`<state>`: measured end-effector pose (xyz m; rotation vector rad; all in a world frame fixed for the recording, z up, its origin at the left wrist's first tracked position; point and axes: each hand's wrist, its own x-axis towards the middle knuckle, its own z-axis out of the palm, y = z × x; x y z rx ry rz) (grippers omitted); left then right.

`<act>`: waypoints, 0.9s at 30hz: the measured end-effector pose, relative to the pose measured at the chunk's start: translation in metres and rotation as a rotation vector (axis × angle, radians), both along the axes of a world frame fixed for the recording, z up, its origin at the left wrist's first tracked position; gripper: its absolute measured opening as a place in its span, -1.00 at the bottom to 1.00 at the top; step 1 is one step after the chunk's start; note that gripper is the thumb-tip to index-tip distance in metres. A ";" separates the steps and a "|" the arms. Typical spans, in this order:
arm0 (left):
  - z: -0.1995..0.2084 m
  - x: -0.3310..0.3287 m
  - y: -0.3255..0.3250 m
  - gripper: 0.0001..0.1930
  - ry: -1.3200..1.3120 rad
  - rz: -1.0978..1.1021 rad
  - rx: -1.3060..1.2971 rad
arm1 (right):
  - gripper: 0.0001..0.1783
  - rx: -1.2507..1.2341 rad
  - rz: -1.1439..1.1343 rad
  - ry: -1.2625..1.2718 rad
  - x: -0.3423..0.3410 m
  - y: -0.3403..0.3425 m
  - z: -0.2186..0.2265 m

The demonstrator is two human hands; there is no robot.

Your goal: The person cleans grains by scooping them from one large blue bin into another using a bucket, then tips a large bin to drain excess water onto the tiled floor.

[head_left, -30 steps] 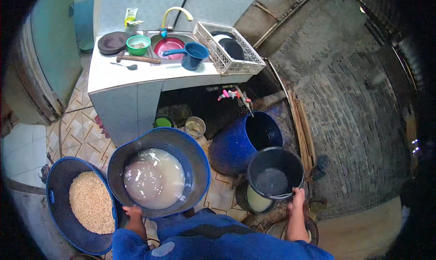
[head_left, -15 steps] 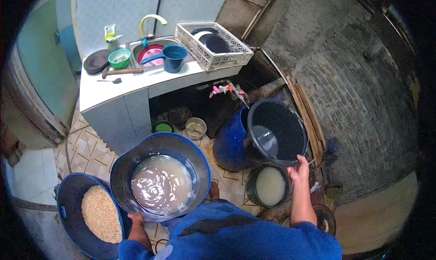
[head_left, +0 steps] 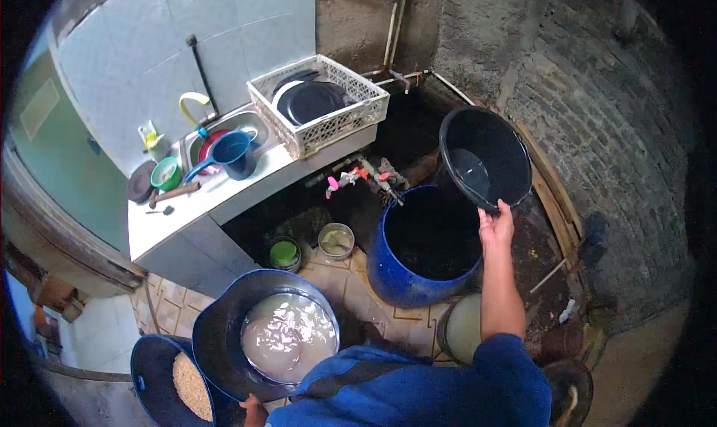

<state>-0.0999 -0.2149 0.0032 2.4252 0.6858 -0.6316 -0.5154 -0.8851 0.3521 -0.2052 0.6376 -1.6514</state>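
My right hand [head_left: 497,222] reaches forward, its fingers closed on the near rim of a black basin [head_left: 489,154]. The basin tilts toward me, with a little liquid or a wet shine on its bottom. Below and left of it stands a blue barrel [head_left: 385,255] with a dark inside. At the lower edge my left hand [head_left: 254,410] is closed at the near rim of a large black tub [head_left: 216,326], its fingers partly hidden. Cloudy, pale water [head_left: 291,337] fills the tub's bottom. Beside it sits a dark blue tub [head_left: 153,375] with pale grains [head_left: 192,386].
A bucket of cloudy liquid [head_left: 463,326] stands partly behind my right arm. Taps [head_left: 358,175] stick out below the counter [head_left: 160,233], which bears a white crate [head_left: 328,132], a blue dipper [head_left: 233,154] and a hammer [head_left: 175,194]. Small containers [head_left: 336,240] sit on the floor.
My right hand has carried the black basin farther forward and right, off the blue barrel, whose mouth now shows. My left hand stays by the large tub's rim. The view has turned.
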 end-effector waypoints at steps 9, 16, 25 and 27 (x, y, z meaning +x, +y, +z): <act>0.086 -0.017 -0.038 -0.29 -0.050 -0.072 -0.017 | -0.75 0.162 -0.010 -0.058 0.045 -0.185 -0.069; 0.135 -0.032 -0.033 -0.34 -0.056 -0.051 0.087 | -0.71 0.217 0.037 0.022 0.085 -0.260 -0.143; 0.175 -0.041 -0.049 -0.40 -0.051 -0.030 0.169 | -0.50 0.382 0.078 0.049 0.110 -0.292 -0.216; 0.180 -0.044 -0.051 -0.40 -0.046 -0.029 0.177 | -0.47 0.405 0.075 0.066 0.111 -0.294 -0.227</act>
